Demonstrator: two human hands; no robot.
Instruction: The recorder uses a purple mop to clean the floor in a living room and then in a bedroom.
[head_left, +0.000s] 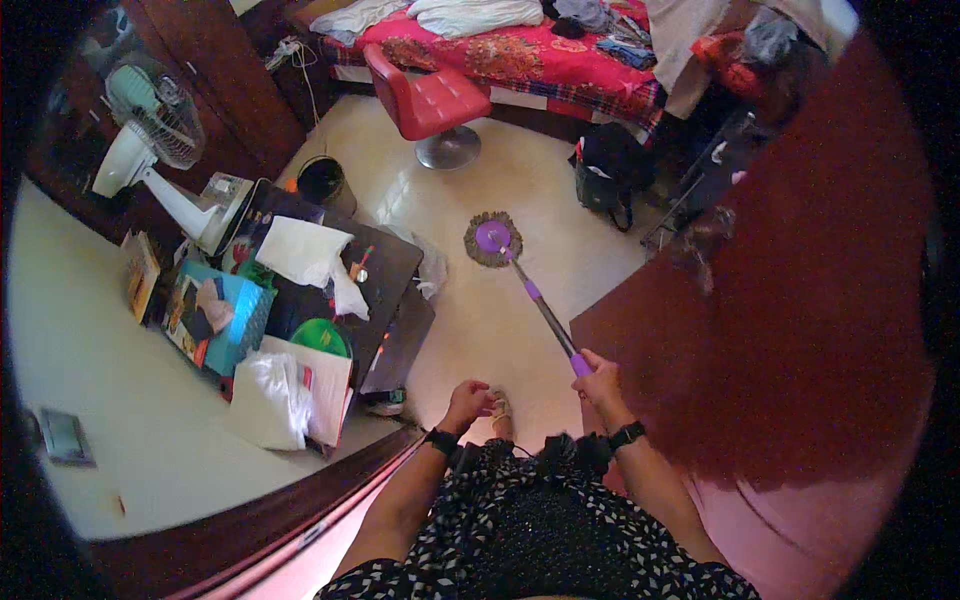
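A spin mop with a purple and grey handle (553, 321) slants across the floor before me. Its round purple head with a brown-grey string fringe (480, 251) lies flat on the pale tiled floor (487, 330). My right hand (599, 381) is closed around the purple upper grip of the handle. Off to the left of the handle, my left hand (471, 406) is held above my foot (501, 412), its fingers apart and slightly curled, touching no part of the mop. Both wrists wear black bands.
A dark desk (390, 259) with papers, bags and a white fan (187, 210) is at left, a dark bin (326, 184) beyond it. A red swivel chair (442, 105) stands before the bed (510, 64). At right are a black bag (611, 169) and a brown door (750, 360).
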